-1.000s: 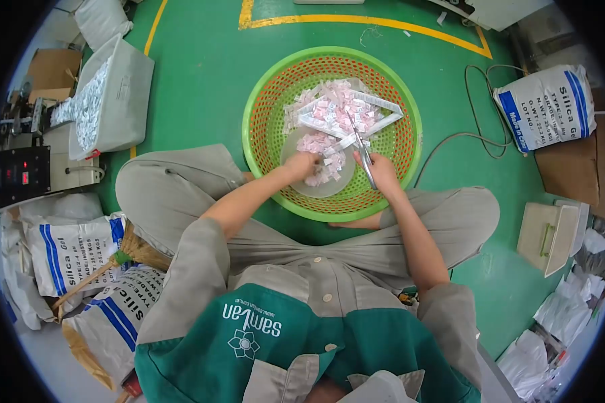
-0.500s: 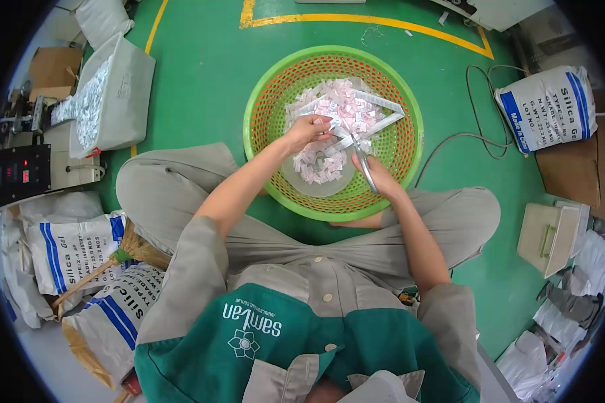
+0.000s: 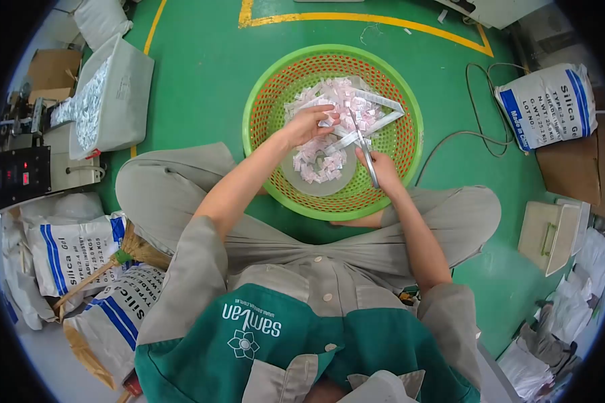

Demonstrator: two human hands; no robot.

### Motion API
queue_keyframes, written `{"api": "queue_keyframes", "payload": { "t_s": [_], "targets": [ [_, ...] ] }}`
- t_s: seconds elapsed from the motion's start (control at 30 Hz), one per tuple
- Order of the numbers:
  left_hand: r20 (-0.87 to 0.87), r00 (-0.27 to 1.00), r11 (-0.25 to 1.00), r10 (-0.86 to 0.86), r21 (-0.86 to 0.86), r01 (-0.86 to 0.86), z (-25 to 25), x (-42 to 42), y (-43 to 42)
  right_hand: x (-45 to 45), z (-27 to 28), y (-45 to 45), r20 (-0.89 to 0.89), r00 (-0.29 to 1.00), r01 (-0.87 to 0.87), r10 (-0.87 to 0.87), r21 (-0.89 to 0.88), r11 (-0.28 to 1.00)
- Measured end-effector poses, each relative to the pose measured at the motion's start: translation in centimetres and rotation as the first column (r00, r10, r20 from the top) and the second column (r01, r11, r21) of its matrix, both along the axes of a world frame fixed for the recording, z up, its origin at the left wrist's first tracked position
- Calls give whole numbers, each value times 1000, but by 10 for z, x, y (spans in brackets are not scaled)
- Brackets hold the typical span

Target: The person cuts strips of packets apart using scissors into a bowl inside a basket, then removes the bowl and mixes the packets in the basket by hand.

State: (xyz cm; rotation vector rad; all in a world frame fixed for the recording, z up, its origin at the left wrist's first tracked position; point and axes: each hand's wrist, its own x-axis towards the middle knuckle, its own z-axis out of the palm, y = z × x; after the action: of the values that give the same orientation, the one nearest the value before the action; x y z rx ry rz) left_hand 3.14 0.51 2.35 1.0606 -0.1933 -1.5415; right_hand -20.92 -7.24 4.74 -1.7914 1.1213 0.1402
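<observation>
A green basket [image 3: 250, 127] with a red mesh inside stands on the floor before my crossed legs. It holds a heap of small pink and white packets [image 3: 343, 101], a folded white strip [image 3: 385, 122] and a round translucent bowl [image 3: 346, 183] with more packets. My right hand [image 3: 378, 169] is closed round the handles of the scissors [image 3: 361, 142], whose blades point away over the packets. My left hand [image 3: 310, 125] is over the heap, left of the blades, fingers bent; what it holds, if anything, is too small to name.
At the left are a grey bin [image 3: 124, 101] of packets, a machine [image 3: 20, 174], silica gel sacks [image 3: 67, 252] and a broom [image 3: 138, 252]. At the right are another silica gel sack [image 3: 548, 107], a cable [image 3: 467, 134], a beige box [image 3: 541, 235] and plastic bags [image 3: 571, 302].
My left hand has moved up from the bowl to the heap. The scissors have shifted slightly with my right hand. At the lower right, a grey shape among the bags has moved down.
</observation>
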Motion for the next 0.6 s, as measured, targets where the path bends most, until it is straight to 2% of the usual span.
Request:
{"api": "queue_keyframes", "payload": {
  "t_s": [0.1, 0.2, 0.33, 0.4, 0.5, 0.6],
  "targets": [
    [96, 994, 999, -43, -23, 46, -5, 7, -1, 1, 0, 0, 56, 998, -28, 30, -38, 999],
    [130, 990, 997, 53, 40, -59, -4, 6, -3, 2, 7, 3, 39, 997, -62, 66, -99, 993],
    [216, 966, 975, 145, 137, -177, 5, 4, -2, 7, 19, 6, 41, 992, -118, 122, -73, 990],
    [142, 964, 963, 225, 118, -242, -2, 5, -5, 9, 24, 10, 70, 985, -148, 155, -95, 984],
    [86, 949, 940, 302, 140, -312, -13, 0, -7, 8, 8, 16, 28, 985, -158, 170, -243, 957],
    [54, 954, 941, 296, 158, -301, -13, -12, -7, 8, 10, 16, -26, 981, -192, 191, -234, 953]
  ]
}}
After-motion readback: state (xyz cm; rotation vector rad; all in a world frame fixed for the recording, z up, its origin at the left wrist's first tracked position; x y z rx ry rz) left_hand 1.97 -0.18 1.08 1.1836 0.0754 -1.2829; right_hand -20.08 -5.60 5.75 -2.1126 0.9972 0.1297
